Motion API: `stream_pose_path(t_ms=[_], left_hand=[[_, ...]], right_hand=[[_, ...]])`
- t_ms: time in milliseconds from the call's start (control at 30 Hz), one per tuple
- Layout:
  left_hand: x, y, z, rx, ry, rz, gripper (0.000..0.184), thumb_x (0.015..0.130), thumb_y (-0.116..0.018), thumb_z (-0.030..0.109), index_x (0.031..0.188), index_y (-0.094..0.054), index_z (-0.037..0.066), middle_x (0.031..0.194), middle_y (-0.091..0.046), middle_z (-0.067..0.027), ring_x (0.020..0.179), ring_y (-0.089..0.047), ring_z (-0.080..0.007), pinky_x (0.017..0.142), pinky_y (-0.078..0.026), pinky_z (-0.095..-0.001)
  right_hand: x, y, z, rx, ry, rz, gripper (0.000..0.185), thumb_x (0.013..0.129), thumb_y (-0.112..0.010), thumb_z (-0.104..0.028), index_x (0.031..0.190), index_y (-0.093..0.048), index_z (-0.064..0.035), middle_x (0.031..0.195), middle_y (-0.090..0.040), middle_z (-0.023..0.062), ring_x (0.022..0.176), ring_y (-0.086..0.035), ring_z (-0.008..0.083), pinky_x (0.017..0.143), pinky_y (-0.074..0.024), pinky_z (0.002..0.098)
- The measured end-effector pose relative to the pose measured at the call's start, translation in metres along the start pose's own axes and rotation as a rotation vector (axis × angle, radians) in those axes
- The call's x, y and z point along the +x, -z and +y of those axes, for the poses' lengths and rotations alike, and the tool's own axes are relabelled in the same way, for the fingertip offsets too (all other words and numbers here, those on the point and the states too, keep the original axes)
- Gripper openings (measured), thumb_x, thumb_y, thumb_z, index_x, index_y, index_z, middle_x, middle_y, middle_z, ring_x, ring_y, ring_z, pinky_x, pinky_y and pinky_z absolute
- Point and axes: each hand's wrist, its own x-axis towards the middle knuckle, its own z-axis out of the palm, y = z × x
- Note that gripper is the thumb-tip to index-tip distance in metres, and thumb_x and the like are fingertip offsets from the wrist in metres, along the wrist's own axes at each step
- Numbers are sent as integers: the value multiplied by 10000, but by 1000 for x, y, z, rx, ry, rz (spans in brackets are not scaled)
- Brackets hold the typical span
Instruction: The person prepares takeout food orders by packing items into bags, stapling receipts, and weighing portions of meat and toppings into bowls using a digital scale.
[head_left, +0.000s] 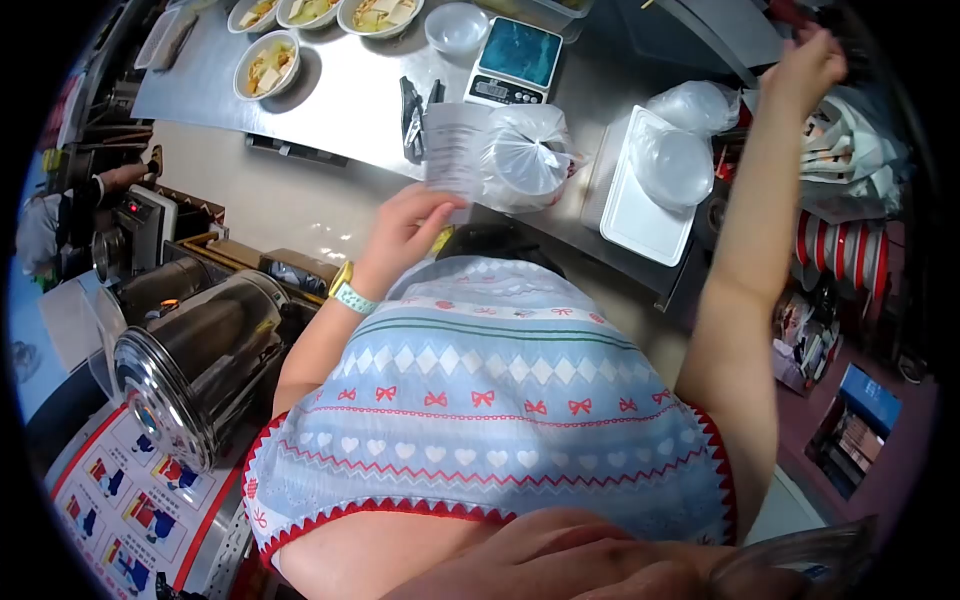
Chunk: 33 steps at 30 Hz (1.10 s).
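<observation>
My left hand [412, 228] pinches a printed paper slip [453, 150] between thumb and fingers, in front of my chest. Just right of the slip, a knotted white plastic bag [527, 160] with a round container inside sits at the table's near edge. My right arm stretches far out to the upper right. At its end my right hand [812, 68] has its fingers curled, close to something dark red; whatever they hold is too dim to make out. White plastic carrier bags [850, 150] hang below that hand.
Several bowls of food [267, 66] stand on the steel table [350, 110], with a digital scale [512, 62] and a clear bowl [456, 28]. A black stapler-like tool [411, 118] lies beside the slip. Clear lids [673, 165] rest on a white box [640, 215]. Steel pots [205, 350] stand left.
</observation>
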Motion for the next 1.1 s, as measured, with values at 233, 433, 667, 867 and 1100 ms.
stream_pose_path(t_ms=[233, 433, 667, 867, 1100], left_hand=[[36, -52, 0, -81, -163, -362, 155, 864, -617, 92, 1002, -684, 69, 959, -641, -117, 837, -607, -277, 738, -494, -346], [92, -107, -6, 505, -508, -9, 225, 781, -649, 288, 906, -675, 103, 1234, -538, -125, 1119, -506, -323, 999, -341, -501], [151, -155, -27, 854, -173, -428, 263, 807, -591, 282, 965, -703, 104, 1009, -670, -115, 1109, -550, -302, 1054, -306, -555], [162, -129, -47, 726, -278, -421, 185, 844, -587, 248, 944, -719, 166, 1043, -671, -63, 1143, -533, -278, 1055, -281, -577], [173, -112, -67, 531, -345, -471, 235, 802, -592, 241, 908, -718, 74, 889, -699, -81, 914, -583, -282, 926, -398, -381]], right_hand=[[-339, 33, -32, 218, -664, -671, 334, 977, -498, -152, 1262, -441, 12, 1109, -577, 93, 1006, -564, 161, 864, -467, 302], [-373, 90, 28, 213, -950, -194, 199, 990, -452, -117, 1152, -505, -14, 1078, -587, 70, 952, -555, 136, 857, -457, 303], [-383, 80, 63, 37, -798, -306, 210, 985, -457, -143, 1125, -529, -3, 1055, -610, 96, 951, -548, 156, 871, -429, 315], [-378, 63, 76, -429, -535, -539, 191, 920, -548, -191, 948, -549, -2, 842, -592, 208, 782, -595, 373, 689, -460, 414], [-381, 45, 90, -530, -525, -649, 148, 867, -570, -129, 870, -535, 15, 802, -574, 195, 721, -564, 351, 657, -447, 411]])
